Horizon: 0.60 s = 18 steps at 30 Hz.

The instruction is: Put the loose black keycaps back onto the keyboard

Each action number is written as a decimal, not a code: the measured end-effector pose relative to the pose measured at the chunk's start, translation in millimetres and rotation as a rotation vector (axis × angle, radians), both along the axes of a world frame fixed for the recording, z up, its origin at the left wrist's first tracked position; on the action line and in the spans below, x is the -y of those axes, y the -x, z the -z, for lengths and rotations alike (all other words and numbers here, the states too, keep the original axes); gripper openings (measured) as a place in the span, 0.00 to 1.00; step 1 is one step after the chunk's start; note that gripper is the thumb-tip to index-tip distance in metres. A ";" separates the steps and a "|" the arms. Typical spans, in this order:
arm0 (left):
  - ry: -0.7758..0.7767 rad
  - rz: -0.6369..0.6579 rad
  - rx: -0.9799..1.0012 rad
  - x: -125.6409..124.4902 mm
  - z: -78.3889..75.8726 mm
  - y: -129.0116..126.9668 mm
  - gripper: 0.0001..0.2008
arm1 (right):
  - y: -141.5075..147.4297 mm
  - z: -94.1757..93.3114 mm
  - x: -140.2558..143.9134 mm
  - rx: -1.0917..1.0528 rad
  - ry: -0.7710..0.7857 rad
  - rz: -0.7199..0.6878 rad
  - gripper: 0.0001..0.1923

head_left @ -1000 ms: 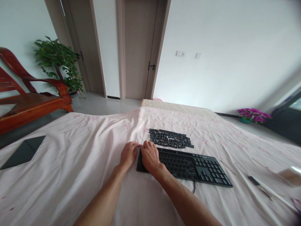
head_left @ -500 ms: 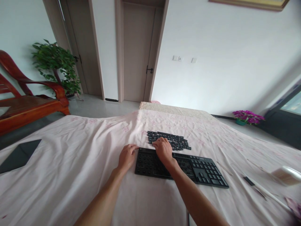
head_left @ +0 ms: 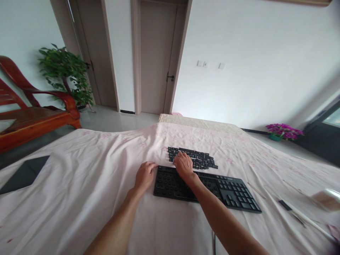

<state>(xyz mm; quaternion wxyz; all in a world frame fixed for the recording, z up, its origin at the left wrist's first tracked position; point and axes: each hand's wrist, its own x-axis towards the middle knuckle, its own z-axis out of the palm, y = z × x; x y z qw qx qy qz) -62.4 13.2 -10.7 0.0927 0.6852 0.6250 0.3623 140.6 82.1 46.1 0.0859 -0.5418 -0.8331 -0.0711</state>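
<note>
A black keyboard (head_left: 233, 193) lies on the pink-white cloth, its left and middle part stripped of keycaps while the number pad still has them. Behind it, loose black keycaps (head_left: 203, 159) are laid out in rows. My left hand (head_left: 144, 176) holds the keyboard's top left corner with bent fingers. Reaching across the keyboard, my right hand (head_left: 183, 165) is at the near left part of the loose keycaps, fingers bunched and pointing down. Whatever is between its fingertips is hidden by the hand.
To the right lie a thin stick (head_left: 256, 190), a black-and-white brush (head_left: 285, 205) and a clear container (head_left: 326, 199). A dark flat tablet-like panel (head_left: 24, 173) lies at the left. A cable (head_left: 214, 242) runs along the near edge.
The right hand has shifted only slightly at the loose keycaps, its fingers a little more bunched. My left hand stays at the keyboard corner. The view has tilted a little.
</note>
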 end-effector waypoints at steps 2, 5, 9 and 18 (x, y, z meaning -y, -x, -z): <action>0.002 -0.001 0.002 -0.2 0.2 0.1 0.22 | 1.4 -0.3 -0.6 -0.002 0.013 0.002 0.08; 0.003 -0.002 0.006 -0.1 0.0 0.0 0.23 | 3.6 0.8 1.1 -0.053 0.041 -0.003 0.07; 0.004 -0.003 0.008 0.1 -0.4 -0.4 0.22 | 6.3 0.7 3.8 -0.084 0.078 -0.039 0.08; 0.003 -0.001 0.010 -0.7 1.2 0.0 0.22 | 13.2 -9.3 0.1 0.083 0.098 -0.103 0.12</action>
